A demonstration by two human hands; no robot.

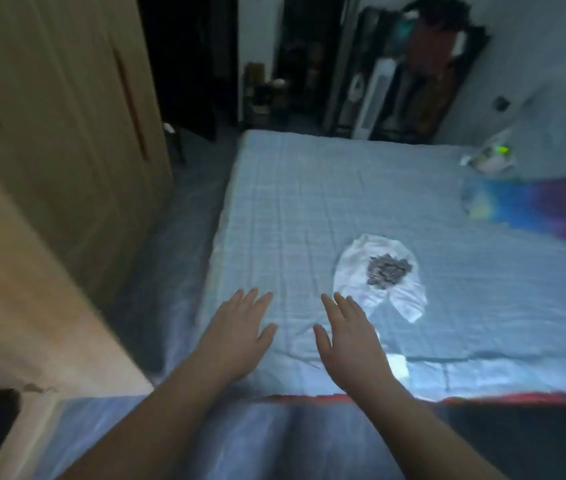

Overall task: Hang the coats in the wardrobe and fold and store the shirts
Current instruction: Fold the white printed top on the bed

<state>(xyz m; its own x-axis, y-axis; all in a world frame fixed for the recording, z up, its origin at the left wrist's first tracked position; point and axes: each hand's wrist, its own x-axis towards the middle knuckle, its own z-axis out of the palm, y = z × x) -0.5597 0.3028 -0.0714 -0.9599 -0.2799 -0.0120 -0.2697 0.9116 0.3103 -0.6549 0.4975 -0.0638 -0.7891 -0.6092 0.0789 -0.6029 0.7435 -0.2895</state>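
A white shirt with a grey print on its chest lies on the blue bed, a little right of middle. My left hand and my right hand are held flat over the bed's near part, fingers straight, holding nothing. My right hand's fingertips are just beside the shirt's near left edge; whether they touch it I cannot tell. The wooden wardrobe stands to the left with its doors closed.
A rainbow-coloured cloth lies at the bed's right edge. A white object with a green light sits at the far right corner. Dark clothes and a white tower fan stand against the back wall. A narrow floor strip separates wardrobe and bed.
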